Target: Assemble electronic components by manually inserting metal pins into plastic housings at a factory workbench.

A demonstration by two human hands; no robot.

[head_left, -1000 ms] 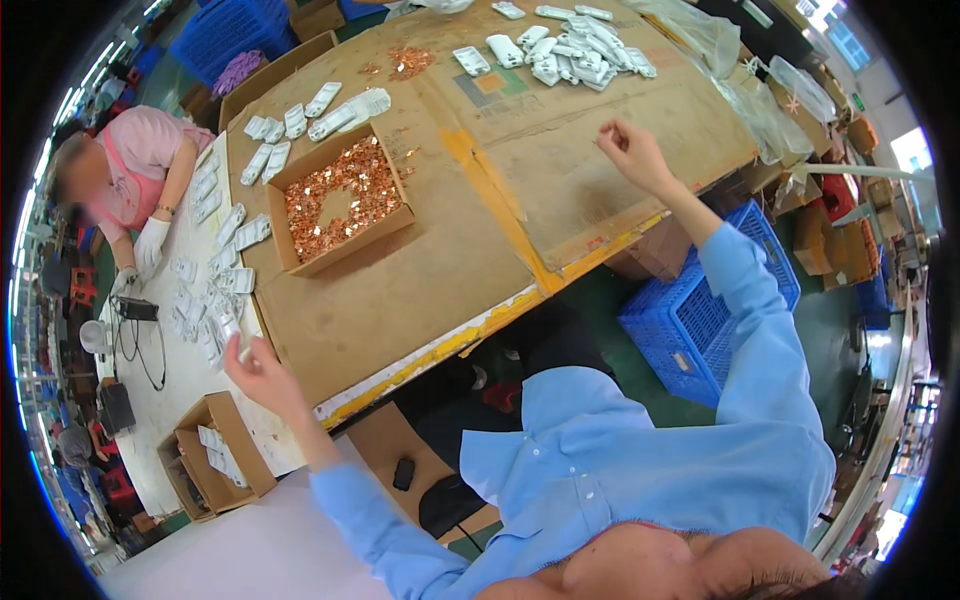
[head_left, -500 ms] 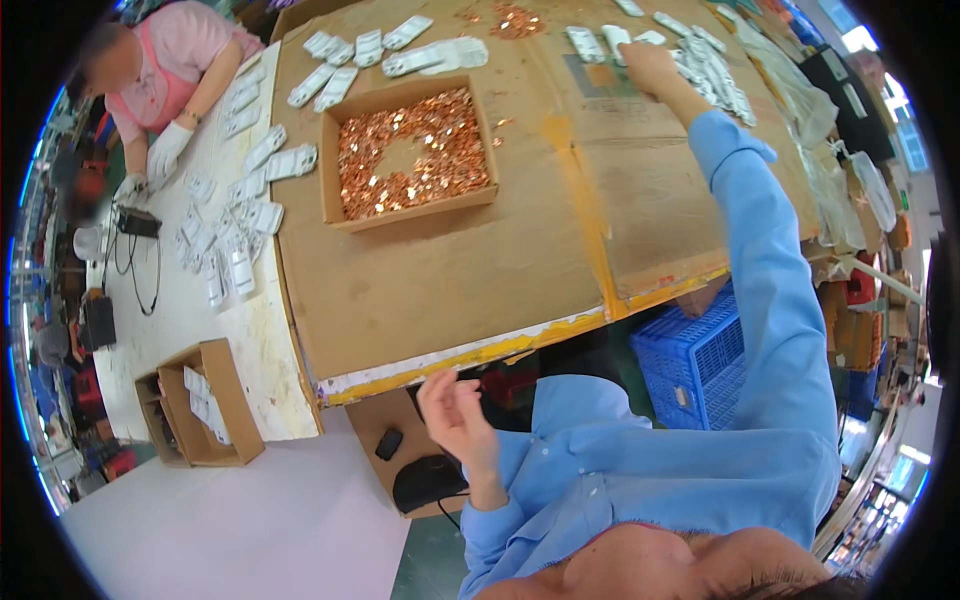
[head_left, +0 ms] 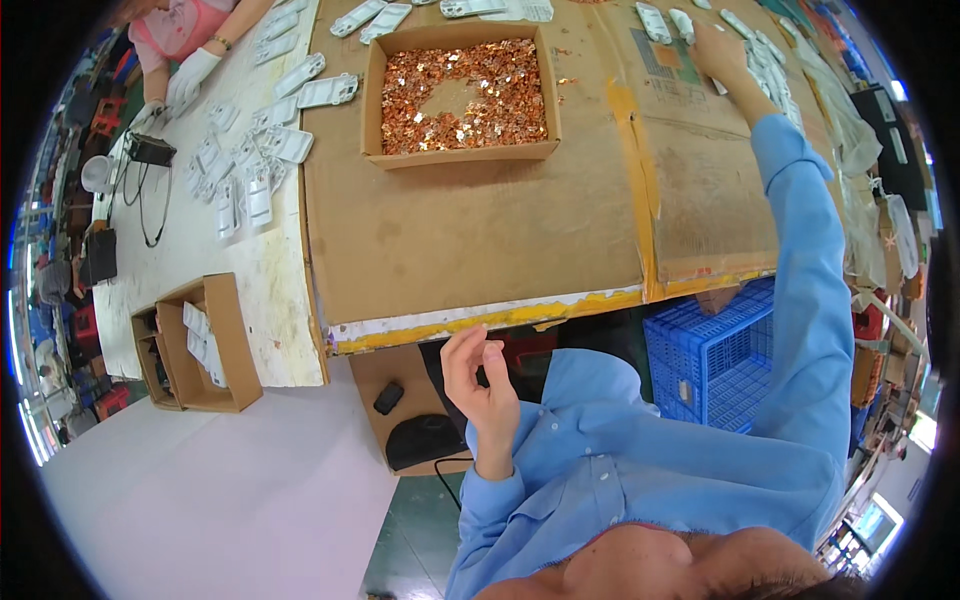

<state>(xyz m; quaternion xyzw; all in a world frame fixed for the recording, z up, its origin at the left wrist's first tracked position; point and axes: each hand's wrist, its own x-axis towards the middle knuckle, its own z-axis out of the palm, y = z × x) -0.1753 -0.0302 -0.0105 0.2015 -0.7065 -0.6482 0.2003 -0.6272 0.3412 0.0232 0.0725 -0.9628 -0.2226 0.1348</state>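
Observation:
My right hand [head_left: 722, 58] reaches far out over the cardboard-covered table, its fingers bent down among white plastic casings. One white casing [head_left: 683, 26] lies right beside the fingertips, and a pile of casings [head_left: 768, 68] lies to the right. A bit of white shows under the palm; what the fingers close on is hidden. My left hand [head_left: 480, 388] hovers in front of the table's near edge, palm up, with fingers loosely curled and apart, holding nothing. An open cardboard box [head_left: 460, 157] of small copper-coloured metal pieces [head_left: 400, 125] stands on the table.
At the left, a person's gloved hand [head_left: 190, 80] works at a white table [head_left: 270, 340] with scattered casings [head_left: 258, 195], a small black device [head_left: 150, 149] and a divided cardboard box [head_left: 240, 350]. A blue crate [head_left: 680, 365] sits below the table's edge.
The view has shifted, so the table and box appear higher and further right. My left hand has risen slightly, its fingers a little more curled. My right hand stays by the same casings.

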